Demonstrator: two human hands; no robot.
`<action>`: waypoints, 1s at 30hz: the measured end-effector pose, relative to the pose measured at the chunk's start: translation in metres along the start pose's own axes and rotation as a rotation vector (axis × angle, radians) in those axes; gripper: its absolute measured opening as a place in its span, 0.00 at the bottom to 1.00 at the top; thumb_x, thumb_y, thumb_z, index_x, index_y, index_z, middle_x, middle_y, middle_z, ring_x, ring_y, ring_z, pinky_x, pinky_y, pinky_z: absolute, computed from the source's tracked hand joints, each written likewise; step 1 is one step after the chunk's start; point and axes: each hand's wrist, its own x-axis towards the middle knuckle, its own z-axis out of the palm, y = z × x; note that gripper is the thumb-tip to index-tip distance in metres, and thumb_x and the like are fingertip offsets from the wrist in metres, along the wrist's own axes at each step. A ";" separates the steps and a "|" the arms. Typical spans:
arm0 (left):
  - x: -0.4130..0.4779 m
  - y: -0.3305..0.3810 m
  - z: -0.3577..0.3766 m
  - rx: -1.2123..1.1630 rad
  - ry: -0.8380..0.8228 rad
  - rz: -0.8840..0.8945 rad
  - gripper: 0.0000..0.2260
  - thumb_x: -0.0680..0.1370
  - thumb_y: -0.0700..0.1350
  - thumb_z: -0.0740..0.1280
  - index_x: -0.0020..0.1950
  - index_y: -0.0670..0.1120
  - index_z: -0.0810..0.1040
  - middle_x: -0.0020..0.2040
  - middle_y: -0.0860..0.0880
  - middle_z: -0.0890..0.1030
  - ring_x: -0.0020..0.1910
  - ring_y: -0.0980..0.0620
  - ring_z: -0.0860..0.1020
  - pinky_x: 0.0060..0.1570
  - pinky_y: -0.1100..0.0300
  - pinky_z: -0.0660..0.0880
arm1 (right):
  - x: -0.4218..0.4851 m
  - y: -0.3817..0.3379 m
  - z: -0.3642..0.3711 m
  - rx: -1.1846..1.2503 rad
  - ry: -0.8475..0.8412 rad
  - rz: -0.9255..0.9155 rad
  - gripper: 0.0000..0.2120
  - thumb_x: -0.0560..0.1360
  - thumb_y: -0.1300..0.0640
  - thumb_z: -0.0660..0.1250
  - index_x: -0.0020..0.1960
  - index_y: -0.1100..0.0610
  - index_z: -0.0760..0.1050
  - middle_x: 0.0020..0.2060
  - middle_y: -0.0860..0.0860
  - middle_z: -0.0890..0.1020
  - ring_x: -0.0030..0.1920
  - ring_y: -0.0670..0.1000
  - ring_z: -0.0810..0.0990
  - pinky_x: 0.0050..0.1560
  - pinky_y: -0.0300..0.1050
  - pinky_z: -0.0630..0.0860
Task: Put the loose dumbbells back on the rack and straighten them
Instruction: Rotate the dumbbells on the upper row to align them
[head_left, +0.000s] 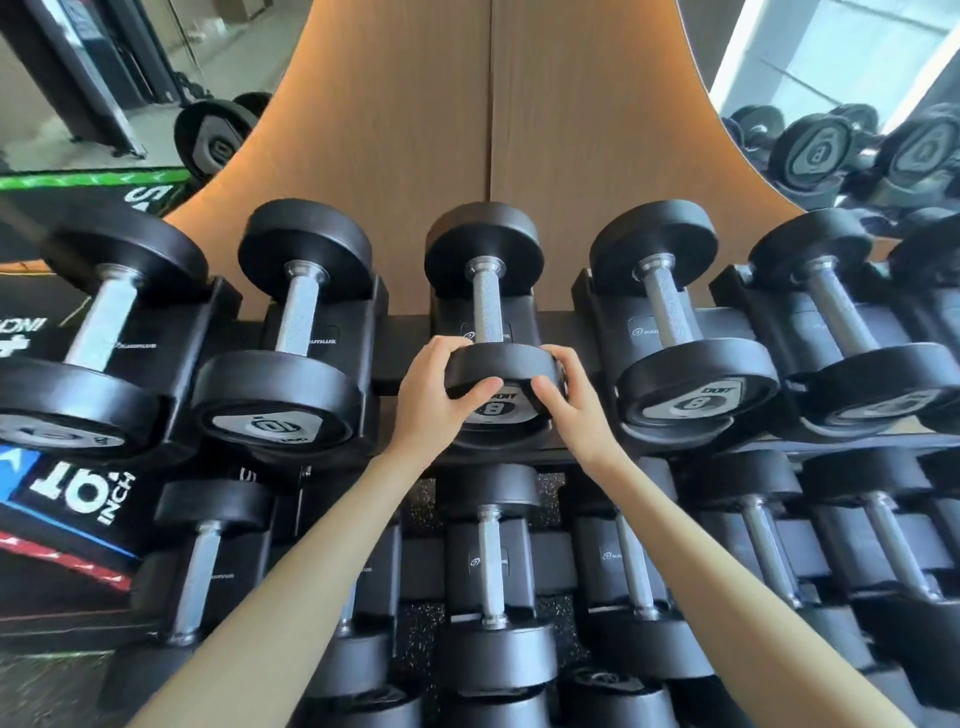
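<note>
- We see both hands on the near head of the middle dumbbell (485, 332), top row of the rack (387, 364).
- Left hand (439, 397): fingers curl over the left edge of that head, thumb pressed on its front face, so it's grasping the weight.
- Right hand (563, 400): fingers wrap the right edge, thumb on the face beside the "8" label; also grasping.
- The dumbbell sits in its cradle, handle running straight away from us toward the wood wall panel (488, 130), far head up against it.
- Just to the left: a second dumbbell (291, 338) in its own cradle, handle angled a bit, grey label on its near head.
- Farther left, a bigger dumbbell (98, 332), blurred; we can't read its label.
- To the right: another dumbbell (675, 332) marked "8", handle tilted to the left at the far end; more weights beyond it toward the right edge.
- Lower row (491, 566): several more dumbbells in cradles, partly hidden by both forearms.
- Speckled rubber floor (415, 623) shows between the lower cradles.
- Mirrors (841, 78) either side of the wood panel show reflected weights.
- Far left: a dark box (67, 499) w/ "16 INCH" printed on it, seen upside down.
</note>
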 end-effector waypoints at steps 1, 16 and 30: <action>0.000 0.001 0.004 -0.008 0.057 0.005 0.22 0.69 0.58 0.67 0.54 0.42 0.75 0.49 0.54 0.76 0.49 0.55 0.74 0.48 0.67 0.70 | -0.001 0.004 -0.001 0.026 0.002 0.003 0.12 0.72 0.48 0.62 0.55 0.45 0.68 0.50 0.44 0.75 0.49 0.38 0.74 0.51 0.32 0.70; -0.001 -0.019 0.009 -0.022 0.249 0.078 0.27 0.74 0.62 0.65 0.49 0.36 0.75 0.44 0.49 0.75 0.43 0.55 0.73 0.44 0.67 0.70 | 0.019 0.016 0.006 -0.152 -0.063 -0.150 0.14 0.71 0.42 0.61 0.55 0.37 0.63 0.49 0.49 0.71 0.53 0.57 0.70 0.57 0.52 0.69; -0.012 0.003 -0.001 -0.031 0.044 -0.132 0.22 0.74 0.54 0.67 0.61 0.41 0.71 0.57 0.47 0.74 0.56 0.51 0.72 0.54 0.71 0.66 | 0.005 -0.006 -0.008 -0.321 -0.134 0.009 0.25 0.74 0.38 0.56 0.65 0.52 0.63 0.57 0.55 0.73 0.56 0.54 0.72 0.61 0.58 0.69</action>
